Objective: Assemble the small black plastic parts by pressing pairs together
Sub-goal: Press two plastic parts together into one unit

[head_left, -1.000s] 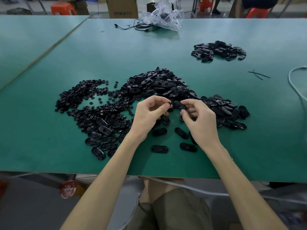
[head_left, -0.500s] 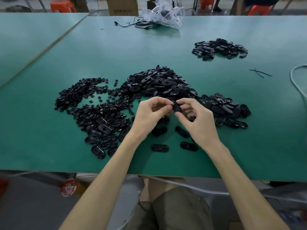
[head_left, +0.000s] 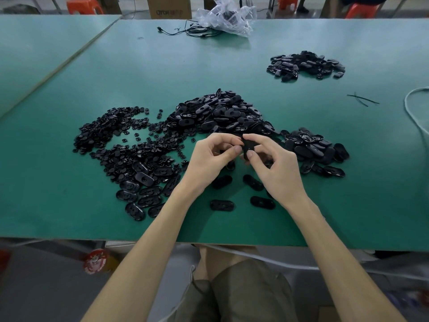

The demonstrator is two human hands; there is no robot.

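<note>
In the head view, over the last second the two hands were brought closer together above the table [head_left: 69, 205], and the part [head_left: 248, 147], held flatter and more to the right before, was turned up on edge between them. It was pinched from the left by the thumb and forefinger of the left hand [head_left: 209, 163] and gripped from the right by the curled fingers and thumb of the right hand [head_left: 276, 173], just above the near edge of the oval pile [head_left: 220, 115]. From this a pressing step was judged to be under way; whether a small piece had already been seated could not be told, since the part was largely hidden by fingertips. The small-piece pile [head_left: 120, 140] lay to the left, and a far pile [head_left: 304, 65] lay well apart. Of containers, a clear bag [head_left: 228, 18] was seen at the far edge with something dark inside, not identifiable, and a box [head_left: 169, 6] behind it, its contents hidden.
</note>
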